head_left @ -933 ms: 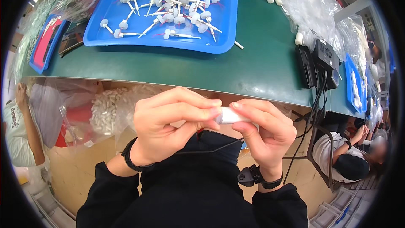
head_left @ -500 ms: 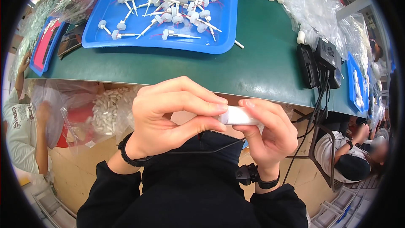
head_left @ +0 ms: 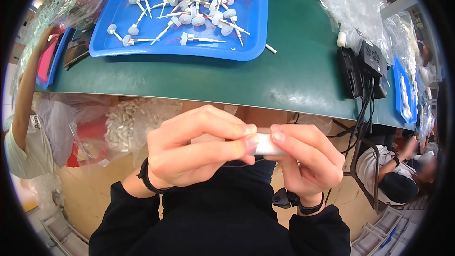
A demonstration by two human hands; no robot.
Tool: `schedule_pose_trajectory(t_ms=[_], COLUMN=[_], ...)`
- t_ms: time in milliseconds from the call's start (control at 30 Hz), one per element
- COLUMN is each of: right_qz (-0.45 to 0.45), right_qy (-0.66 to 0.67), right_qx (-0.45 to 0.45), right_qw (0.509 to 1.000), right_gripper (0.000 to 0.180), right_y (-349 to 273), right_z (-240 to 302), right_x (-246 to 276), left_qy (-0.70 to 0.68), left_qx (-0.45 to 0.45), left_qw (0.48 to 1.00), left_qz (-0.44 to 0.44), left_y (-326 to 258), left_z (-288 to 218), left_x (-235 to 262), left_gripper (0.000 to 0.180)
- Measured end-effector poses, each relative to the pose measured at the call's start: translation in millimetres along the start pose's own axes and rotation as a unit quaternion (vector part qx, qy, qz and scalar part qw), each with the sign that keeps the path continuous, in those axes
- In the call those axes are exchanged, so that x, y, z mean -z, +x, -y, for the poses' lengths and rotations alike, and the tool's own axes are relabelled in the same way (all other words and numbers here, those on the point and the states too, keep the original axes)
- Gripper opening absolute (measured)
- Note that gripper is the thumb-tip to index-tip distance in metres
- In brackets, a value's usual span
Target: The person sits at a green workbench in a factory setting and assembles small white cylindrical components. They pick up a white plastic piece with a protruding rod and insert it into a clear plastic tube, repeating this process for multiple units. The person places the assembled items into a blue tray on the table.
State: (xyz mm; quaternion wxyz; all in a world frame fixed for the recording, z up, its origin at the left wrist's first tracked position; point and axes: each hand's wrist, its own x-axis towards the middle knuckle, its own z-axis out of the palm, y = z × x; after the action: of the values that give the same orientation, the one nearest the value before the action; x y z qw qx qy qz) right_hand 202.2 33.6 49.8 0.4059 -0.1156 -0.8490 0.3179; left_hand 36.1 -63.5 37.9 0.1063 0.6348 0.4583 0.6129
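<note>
Just in front of the table's near edge I hold a short white plastic cylinder [head_left: 268,145] lying sideways between both hands. My left hand [head_left: 194,144] pinches its left end, with thumb and index tip close together over it. The fingers of my right hand [head_left: 310,159] are closed round the right end and cover it. Only the middle stretch of the cylinder shows. Beyond my hands, a blue tray [head_left: 106,47] on the table bears a heap of thin white sticks with round pale heads and red wires [head_left: 196,4].
The green table [head_left: 294,76] spans the far side. At its right stand a black device with cables [head_left: 370,61], plastic bags [head_left: 353,4] and a small blue tray [head_left: 397,76]. Below its left edge hangs a bag of white cylinders [head_left: 124,125]. Other people sit at left and right.
Both hands have come slightly lower with the cylinder. My left thumb has shifted up beside the index finger. At the left, another person's arm has risen to the tray with the pink sheet.
</note>
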Motion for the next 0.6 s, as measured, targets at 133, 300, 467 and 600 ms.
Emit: schedule_pose_trajectory(t_ms=[133, 300, 467, 600], right_qz=[-0.013, -0.037, -0.017, -0.032], right_qy=[-0.005, -0.002, 0.001, 0.008], right_qx=[0.036, -0.011, -0.011, 0.002], right_qw=[0.999, 0.999, 1.000, 0.999], right_gripper=[0.030, 0.033, 0.035, 0.035], right_y=[3.0, -6.2, -6.4, -6.4], right_z=[8.1, 15.9, 13.7, 15.2], right_x=[3.3, -0.7, 0.4, -4.5], left_qy=[-0.068, -0.091, -0.030, -0.016], left_qx=[0.006, 0.016, -0.020, -0.071], left_qw=[0.997, 0.996, 0.999, 0.997], left_qz=[-0.022, -0.001, 0.033, 0.035], left_y=[-1.3, -0.3, -0.9, -0.3], left_z=[2.4, 0.3, 0.0, 2.0], left_x=[0.7, 5.3, 9.3, 9.4], left_gripper=[0.020, 0.022, 0.023, 0.023])
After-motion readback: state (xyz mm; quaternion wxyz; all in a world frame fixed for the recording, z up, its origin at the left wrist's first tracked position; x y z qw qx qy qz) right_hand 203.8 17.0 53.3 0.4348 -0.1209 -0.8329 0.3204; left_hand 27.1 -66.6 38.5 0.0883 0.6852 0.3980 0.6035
